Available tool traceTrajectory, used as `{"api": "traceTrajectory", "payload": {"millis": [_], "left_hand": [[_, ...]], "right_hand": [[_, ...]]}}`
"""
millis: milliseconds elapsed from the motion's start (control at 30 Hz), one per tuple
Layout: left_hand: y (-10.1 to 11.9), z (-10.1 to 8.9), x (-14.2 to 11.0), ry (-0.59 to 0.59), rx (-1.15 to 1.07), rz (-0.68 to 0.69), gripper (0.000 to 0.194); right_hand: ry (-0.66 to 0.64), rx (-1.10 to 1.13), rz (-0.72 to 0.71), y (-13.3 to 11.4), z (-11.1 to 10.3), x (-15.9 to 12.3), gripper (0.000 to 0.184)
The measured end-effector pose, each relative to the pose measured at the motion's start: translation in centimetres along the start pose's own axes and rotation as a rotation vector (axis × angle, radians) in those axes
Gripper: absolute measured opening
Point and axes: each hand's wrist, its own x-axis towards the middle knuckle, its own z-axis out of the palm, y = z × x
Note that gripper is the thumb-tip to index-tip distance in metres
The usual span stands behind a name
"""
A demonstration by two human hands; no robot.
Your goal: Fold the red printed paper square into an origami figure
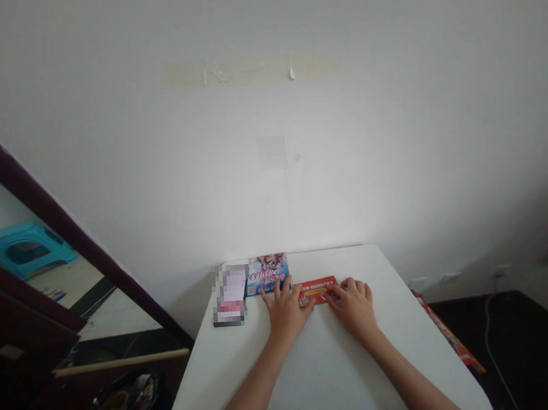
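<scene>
Left hand (pixel 284 307), fingers spread, and right hand (pixel 356 306) (fingers close together, grip unclear) steady the red card (pixel 318 284) near the tabletop (pixel 321 369) far edge; shifting it calls for even fingertip pressure

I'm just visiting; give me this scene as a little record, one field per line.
Surface: white table against a pale wall
Left hand: fingers spread, over the blue sheet's lower edge and the red sheet's left end
Right hand: at the red sheet's right end
Red printed sheet: flat, between the hands
Blue printed sheet: left of the red one
Blurred item: phone-like, left of the blue sheet
Far left: turquoise stool
</scene>
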Motion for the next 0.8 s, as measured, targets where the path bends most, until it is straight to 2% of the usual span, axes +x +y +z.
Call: {"api": "traceTrajectory", "payload": {"millis": [333,633,800], "left_hand": [[0.1,0.0,0.1,-0.037,0.011,-0.046,0.043],[-0.4,-0.4,0.3,-0.110,0.005,-0.061,0.051],[-0.5,-0.3,0.2,-0.110,0.010,-0.063,0.052]], "right_hand": [[-0.023,0.000,0.063,-0.8,0.0,0.1,0.039],[-0.031,0.108,0.128,1.1,0.9,0.6,0.034],[-0.050,0.156,0.106,2.6,0.9,1.0,0.030]]}}
